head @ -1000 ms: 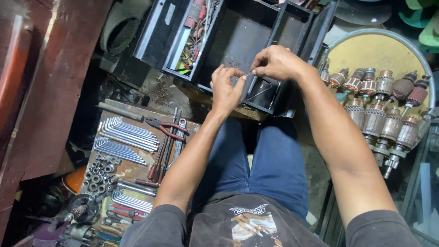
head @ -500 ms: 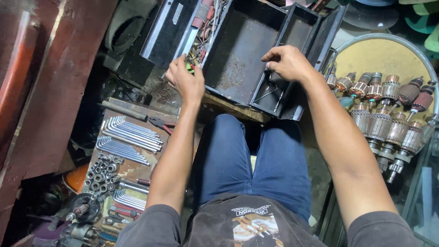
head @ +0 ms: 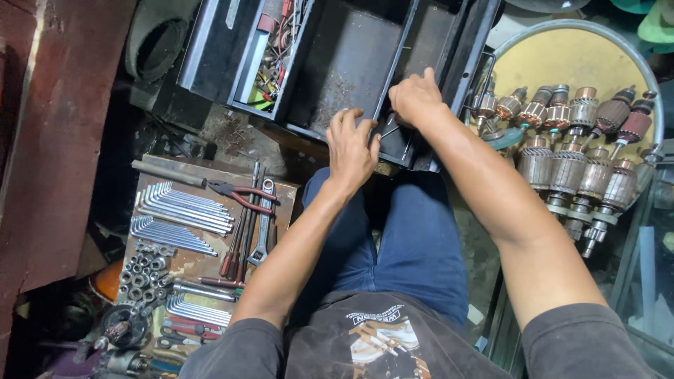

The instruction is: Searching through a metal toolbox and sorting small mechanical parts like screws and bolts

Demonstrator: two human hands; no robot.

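Back from the upper-left tray, the left hand (head: pixel 351 144) now lies palm down, fingers spread and holding nothing, on the near edge of the black metal toolbox (head: pixel 351 63) at centre frame. Just to its right, the right hand (head: pixel 415 98) curls knuckles-up over the box's right-hand tray; whether it grips anything cannot be told. Both forearms reach up from the lower frame. Hex keys (head: pixel 179 203) and pliers (head: pixel 239 193) lie lower left; motor armatures (head: pixel 576 151) crowd a round tray (head: pixel 562 60) at right.

We note hex keys (head: pixel 179 203) and red-handled pliers (head: pixel 239 193) on a board; motor armatures (head: pixel 576 151) fill a round tray (head: pixel 562 60).
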